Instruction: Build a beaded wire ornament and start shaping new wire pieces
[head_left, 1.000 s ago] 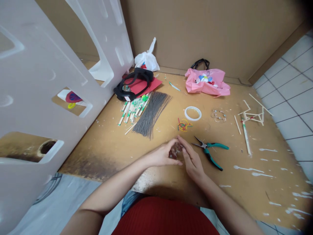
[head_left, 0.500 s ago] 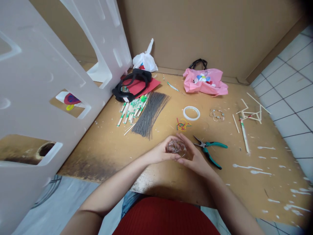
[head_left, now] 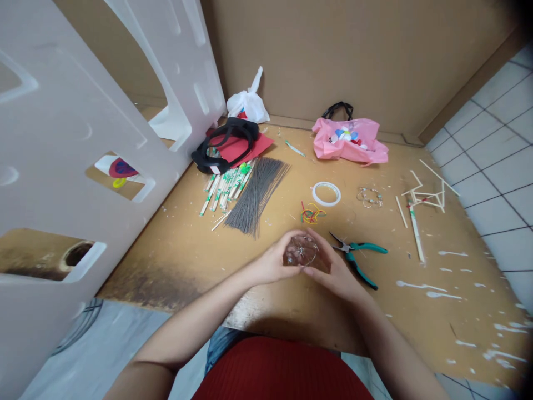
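I have the wire [head_left: 300, 251] cupped between left hand [head_left: 277, 261] at nine o'clock and right hand [head_left: 335, 269] at three, long axis unclear.

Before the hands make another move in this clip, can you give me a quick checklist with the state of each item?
1. Wire piece supported: ok, it sits between both hands.
2. Left hand in place: ok, curled around the piece's left side.
3. Right hand in place: ok, curved around the opposite side.
4. Wire ends tucked away from the fingers: cannot tell, too small and partly hidden.
5. Pliers closed: not ok, they lie on the table beside the right hand with handles spread.
6. Grey wires neatly aligned: not ok, their ends splay unevenly.
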The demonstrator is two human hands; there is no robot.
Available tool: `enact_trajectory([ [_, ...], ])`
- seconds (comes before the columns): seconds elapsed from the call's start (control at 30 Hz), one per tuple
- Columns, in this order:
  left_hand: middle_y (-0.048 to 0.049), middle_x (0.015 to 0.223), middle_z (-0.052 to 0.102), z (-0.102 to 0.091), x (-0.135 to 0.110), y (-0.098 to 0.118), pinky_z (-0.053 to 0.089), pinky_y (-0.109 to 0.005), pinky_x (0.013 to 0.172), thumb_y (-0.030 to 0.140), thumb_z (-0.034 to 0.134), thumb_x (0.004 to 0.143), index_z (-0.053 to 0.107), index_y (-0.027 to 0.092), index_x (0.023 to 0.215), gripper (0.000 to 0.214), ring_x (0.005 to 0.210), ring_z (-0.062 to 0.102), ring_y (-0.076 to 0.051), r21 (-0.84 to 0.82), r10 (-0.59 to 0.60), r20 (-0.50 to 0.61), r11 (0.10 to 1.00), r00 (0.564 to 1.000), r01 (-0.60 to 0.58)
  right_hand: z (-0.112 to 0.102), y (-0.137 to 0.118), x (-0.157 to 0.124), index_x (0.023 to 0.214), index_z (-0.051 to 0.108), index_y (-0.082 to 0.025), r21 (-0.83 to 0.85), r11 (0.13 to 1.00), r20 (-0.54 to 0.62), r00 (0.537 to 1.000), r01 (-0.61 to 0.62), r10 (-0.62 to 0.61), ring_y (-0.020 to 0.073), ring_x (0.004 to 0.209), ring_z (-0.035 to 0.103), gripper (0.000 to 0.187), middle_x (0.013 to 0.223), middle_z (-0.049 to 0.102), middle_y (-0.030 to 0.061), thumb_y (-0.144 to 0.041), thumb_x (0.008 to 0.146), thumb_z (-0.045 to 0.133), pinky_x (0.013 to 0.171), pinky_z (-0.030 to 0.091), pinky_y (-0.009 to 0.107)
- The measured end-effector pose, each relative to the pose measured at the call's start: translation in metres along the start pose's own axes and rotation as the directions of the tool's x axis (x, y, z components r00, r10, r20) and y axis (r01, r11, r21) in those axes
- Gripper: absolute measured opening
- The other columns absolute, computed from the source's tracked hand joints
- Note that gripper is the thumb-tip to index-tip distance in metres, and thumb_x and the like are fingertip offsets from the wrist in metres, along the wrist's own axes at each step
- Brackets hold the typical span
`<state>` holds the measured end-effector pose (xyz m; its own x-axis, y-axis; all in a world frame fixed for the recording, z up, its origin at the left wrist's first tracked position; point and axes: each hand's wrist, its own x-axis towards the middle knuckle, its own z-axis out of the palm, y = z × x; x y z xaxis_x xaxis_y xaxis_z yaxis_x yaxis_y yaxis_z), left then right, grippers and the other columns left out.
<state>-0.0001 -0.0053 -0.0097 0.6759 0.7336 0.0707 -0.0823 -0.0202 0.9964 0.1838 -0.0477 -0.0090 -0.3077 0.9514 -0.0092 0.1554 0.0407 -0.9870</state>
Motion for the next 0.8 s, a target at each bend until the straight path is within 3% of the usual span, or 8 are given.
enact_trajectory([
  [0.1, -0.0117, 0.126, 0.046, -0.001, 0.0, 0.0, 0.049, -0.032, 0.082, 0.02, 0.066, 0.073, 0.031, 0.023, 0.126, 0.064, 0.096, 0.058, -0.018, -0.006, 0.025, -0.038, 1.0, 0.999, -0.025, -0.003, -0.001, 0.001, 0.137, 0.032, -0.03, 0.031, 0.999, -0.022, 1.0, 0.018, -0.017, 0.0242, 0.121, 0.047, 0.064, 0.14, 0.04, 0.0077, -0.033, 0.08, 0.061, 0.099, 0.042, 0.043],
  [0.23, -0.0119, 0.128, 0.044, -0.002, -0.001, 0.001, 0.05, -0.032, 0.079, 0.022, 0.069, 0.069, 0.03, 0.024, 0.129, 0.072, 0.088, 0.059, -0.015, 0.031, -0.027, -0.006, 0.999, 1.0, 0.027, -0.005, 0.001, 0.004, 0.125, 0.046, -0.028, 0.029, 1.0, -0.068, 0.998, 0.009, -0.007, 0.0219, 0.104, 0.059, 0.045, 0.125, 0.055, 0.0077, -0.033, 0.082, 0.058, 0.089, 0.049, 0.039],
  [0.37, -0.0118, 0.122, 0.049, -0.002, -0.002, -0.002, 0.049, -0.033, 0.078, 0.024, 0.072, 0.067, 0.028, 0.023, 0.134, 0.081, 0.084, 0.058, -0.015, 0.151, -0.068, 0.025, 0.987, 0.997, 0.063, -0.004, 0.007, 0.007, 0.106, 0.058, -0.023, -0.111, 0.992, -0.228, 0.973, -0.053, 0.026, 0.0184, 0.08, 0.064, 0.029, 0.104, 0.065, 0.0072, -0.035, 0.08, 0.058, 0.072, 0.054, 0.034],
  [0.47, -0.0112, 0.114, 0.051, -0.005, -0.001, -0.004, 0.049, -0.03, 0.074, 0.029, 0.073, 0.065, 0.024, 0.022, 0.136, 0.087, 0.081, 0.056, -0.014, 0.229, -0.052, -0.003, 0.972, 0.999, 0.052, -0.004, 0.011, 0.008, 0.093, 0.06, -0.021, -0.093, 0.991, -0.364, 0.929, -0.101, 0.06, 0.0166, 0.065, 0.063, 0.022, 0.086, 0.067, 0.0053, -0.038, 0.079, 0.057, 0.059, 0.054, 0.031],
  [0.53, -0.0091, 0.108, 0.051, -0.007, 0.0, -0.004, 0.047, -0.028, 0.071, 0.033, 0.071, 0.068, 0.036, 0.02, 0.129, 0.072, 0.077, 0.053, -0.012, 0.327, 0.013, -0.068, 0.945, 0.998, 0.01, -0.005, 0.013, 0.008, 0.091, 0.058, -0.021, -0.069, 0.988, -0.412, 0.906, -0.139, 0.098, 0.0166, 0.06, 0.062, 0.021, 0.078, 0.066, 0.0039, -0.039, 0.079, 0.056, 0.054, 0.053, 0.03],
  [0.63, -0.003, 0.088, 0.05, -0.009, 0.001, -0.002, 0.042, -0.025, 0.068, 0.035, 0.061, 0.077, 0.054, 0.018, 0.104, 0.032, 0.071, 0.049, -0.011, 0.517, 0.104, -0.118, 0.855, 0.988, -0.028, -0.004, 0.018, 0.008, 0.093, 0.057, -0.021, -0.158, 0.974, -0.414, 0.906, -0.161, 0.083, 0.0169, 0.056, 0.062, 0.022, 0.075, 0.065, 0.0037, -0.037, 0.079, 0.056, 0.052, 0.051, 0.03],
  [0.8, 0.0017, 0.071, 0.047, -0.004, 0.003, -0.002, 0.036, -0.023, 0.062, 0.028, 0.058, 0.079, 0.057, 0.018, 0.093, 0.018, 0.066, 0.046, -0.011, 0.68, 0.077, -0.049, 0.733, 0.996, -0.023, 0.0, 0.025, 0.009, 0.095, 0.058, -0.021, -0.325, 0.937, -0.392, 0.92, -0.127, -0.011, 0.0183, 0.064, 0.063, 0.019, 0.08, 0.066, 0.0055, -0.033, 0.08, 0.053, 0.06, 0.052, 0.032],
])
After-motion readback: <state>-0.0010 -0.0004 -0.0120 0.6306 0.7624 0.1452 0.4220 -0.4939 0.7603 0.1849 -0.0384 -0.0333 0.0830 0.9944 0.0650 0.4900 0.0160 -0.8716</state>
